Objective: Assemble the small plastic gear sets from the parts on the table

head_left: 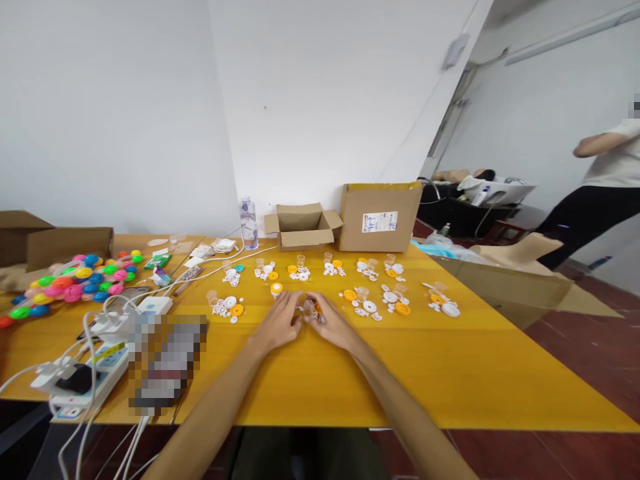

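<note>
My left hand [278, 321] rests on the table with its fingers stretched forward and curved inward, apart from the thumb. Facing it, my right hand [331, 323] curves the same way, its fingers also apart. Between them lies a small pile of parts [311, 309], with clear plastic and an orange piece showing; the fingers partly hide it. Just beyond my left fingers is an orange-and-white round part [276, 289]. To the right of my right hand sits a group with an orange ring [349, 295], a white disc [369, 306] and a clear cup [363, 293].
Similar groups of parts [299, 272] spread across the yellow table [440, 373]. Behind stand an open carton [306, 239], a closed carton [379, 220] and a water bottle [249, 225]. Power strips [107, 363], cables and colourful balls [73, 292] lie left. A person [600, 173] stands at right.
</note>
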Available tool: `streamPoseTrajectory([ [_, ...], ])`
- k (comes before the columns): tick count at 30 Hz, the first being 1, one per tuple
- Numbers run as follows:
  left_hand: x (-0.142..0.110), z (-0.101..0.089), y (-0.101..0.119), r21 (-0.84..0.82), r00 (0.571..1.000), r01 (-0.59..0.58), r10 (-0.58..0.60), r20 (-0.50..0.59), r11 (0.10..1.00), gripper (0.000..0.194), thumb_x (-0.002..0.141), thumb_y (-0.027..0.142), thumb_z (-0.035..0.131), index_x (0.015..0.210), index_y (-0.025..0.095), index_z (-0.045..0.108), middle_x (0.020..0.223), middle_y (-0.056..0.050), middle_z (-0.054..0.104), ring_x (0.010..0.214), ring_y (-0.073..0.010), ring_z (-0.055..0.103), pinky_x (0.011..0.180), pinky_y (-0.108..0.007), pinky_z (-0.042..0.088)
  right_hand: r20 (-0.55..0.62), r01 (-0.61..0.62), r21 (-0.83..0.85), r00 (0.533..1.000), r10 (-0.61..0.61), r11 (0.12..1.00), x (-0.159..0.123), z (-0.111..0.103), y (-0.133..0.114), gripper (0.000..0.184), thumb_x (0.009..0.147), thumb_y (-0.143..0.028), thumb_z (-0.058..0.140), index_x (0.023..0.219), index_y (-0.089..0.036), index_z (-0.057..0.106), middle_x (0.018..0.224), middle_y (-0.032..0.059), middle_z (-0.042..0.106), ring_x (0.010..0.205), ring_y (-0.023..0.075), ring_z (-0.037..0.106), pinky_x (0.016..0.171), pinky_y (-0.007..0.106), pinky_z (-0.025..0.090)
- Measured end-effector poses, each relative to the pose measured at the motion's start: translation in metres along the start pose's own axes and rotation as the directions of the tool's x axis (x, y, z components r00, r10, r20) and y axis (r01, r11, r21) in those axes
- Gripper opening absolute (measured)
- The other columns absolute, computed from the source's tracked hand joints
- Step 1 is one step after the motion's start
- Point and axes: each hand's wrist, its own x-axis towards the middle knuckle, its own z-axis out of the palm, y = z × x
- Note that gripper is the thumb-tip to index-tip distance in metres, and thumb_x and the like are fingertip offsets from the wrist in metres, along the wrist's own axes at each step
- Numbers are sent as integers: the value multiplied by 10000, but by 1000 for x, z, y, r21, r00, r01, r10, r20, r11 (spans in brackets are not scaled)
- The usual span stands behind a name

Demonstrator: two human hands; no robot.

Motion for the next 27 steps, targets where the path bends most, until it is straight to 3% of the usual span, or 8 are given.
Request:
streamPoseTrajectory([
  [9, -2, -4, -2, 80, 999, -34, 36, -33, 996, 368, 757, 46, 485, 1079, 220, 529, 951, -57, 597, 938, -240, 572, 892, -396, 498, -18, 93, 49, 996, -92, 994, -2, 1, -2, 320, 853, -259, 592, 1173, -260, 577, 1158, 62, 669, 1082, 249, 627, 968, 408, 492],
  [19, -1, 0, -8, 143, 990, -118, 127, -54, 983, 258, 776, 69, 490, 980, 212, 553, 1033, -74, 545, 951, -228, 558, 873, -375, 507, -75, 130, 128, 990, -121, 983, -1, -1, -11, 147, 876, -291, 561, 1004, -247, 616, 1011, 36, 682, 951, 211, 640, 887, 344, 508],
  [23, 0, -1, -6, 140, 988, -142, 149, -47, 980, 216, 799, 72, 496, 954, 216, 543, 1026, -72, 548, 975, -231, 554, 890, -382, 501, -155, 128, 159, 982, -103, 979, 1, -4, -14, 164, 886, -367, 564, 967, -244, 634, 984, 39, 684, 959, 221, 637, 881, 343, 507],
  [27, 0, -2, -4, 127, 988, -141, 147, -38, 982, 178, 810, 69, 496, 896, 220, 537, 1008, -63, 555, 968, -224, 555, 892, -378, 492, -313, 94, 123, 948, -52, 988, 3, -4, -12, 214, 890, -415, 562, 982, -244, 652, 959, 46, 695, 946, 234, 642, 866, 356, 512],
])
